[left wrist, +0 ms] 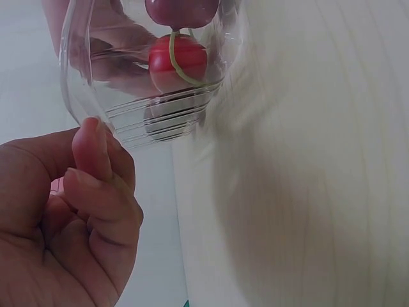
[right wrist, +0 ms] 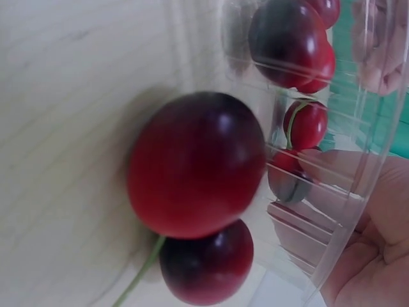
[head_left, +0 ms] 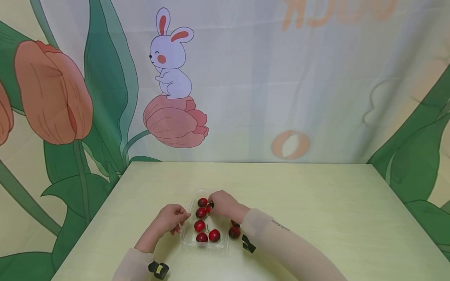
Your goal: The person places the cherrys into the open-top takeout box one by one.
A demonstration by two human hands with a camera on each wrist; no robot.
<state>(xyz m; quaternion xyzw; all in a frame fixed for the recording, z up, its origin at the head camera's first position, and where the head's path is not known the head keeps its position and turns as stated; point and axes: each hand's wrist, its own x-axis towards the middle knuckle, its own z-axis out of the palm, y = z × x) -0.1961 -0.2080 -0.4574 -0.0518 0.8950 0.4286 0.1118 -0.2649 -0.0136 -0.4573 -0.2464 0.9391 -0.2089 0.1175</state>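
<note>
A clear plastic box [head_left: 225, 244] stands on the table with several dark red cherries in it, such as a cherry [head_left: 214, 235] near its front. My left hand [head_left: 171, 219] pinches the box's left rim between thumb and finger; the left wrist view shows this hand [left wrist: 96, 192] at the rim close up. Over the far right part of the box, my right hand [head_left: 225, 205] reaches inside. In the right wrist view its fingertips pinch a cherry [right wrist: 287, 182], seen through the clear wall. Part of that cherry is hidden by the fingers.
Just outside the box's right wall, a loose cherry [head_left: 234, 232] lies on the pale table [head_left: 316, 203], with another partly hidden behind it under the right forearm. A printed curtain [head_left: 239, 97] hangs behind the table's back edge.
</note>
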